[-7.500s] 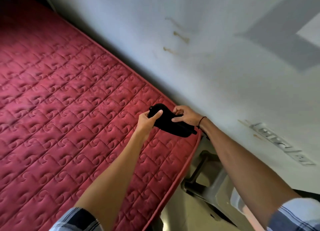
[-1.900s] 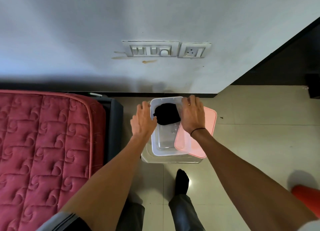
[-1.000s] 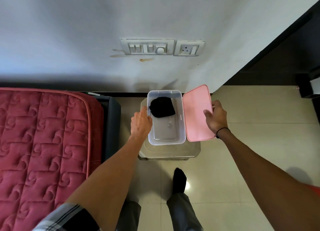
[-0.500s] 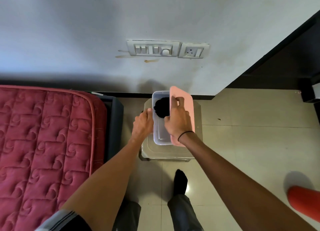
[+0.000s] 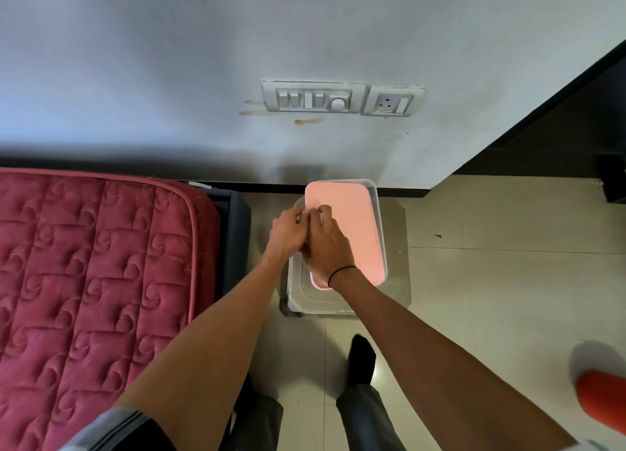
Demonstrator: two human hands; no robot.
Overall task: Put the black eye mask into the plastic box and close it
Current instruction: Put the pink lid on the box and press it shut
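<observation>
Both hands — left hand (image 5: 288,229), right hand (image 5: 327,245) — pressing pink lid (image 5: 352,227) onto plastic box (image 5: 378,213).

Both forearms are bare from the elbow down. The left arm's short sleeve (image 5: 111,430) is grey and pale with thin dark stripes and a dark panel at its edge. A sliver of pale sleeve (image 5: 591,445) shows at the right arm, at the bottom corner. A thin black band (image 5: 340,272) circles the wrist of the right hand (image 5: 327,244). The left hand (image 5: 288,230) wears nothing. Below, grey trouser legs (image 5: 364,416) end in a black sock (image 5: 362,357) on the one foot that shows.
</observation>
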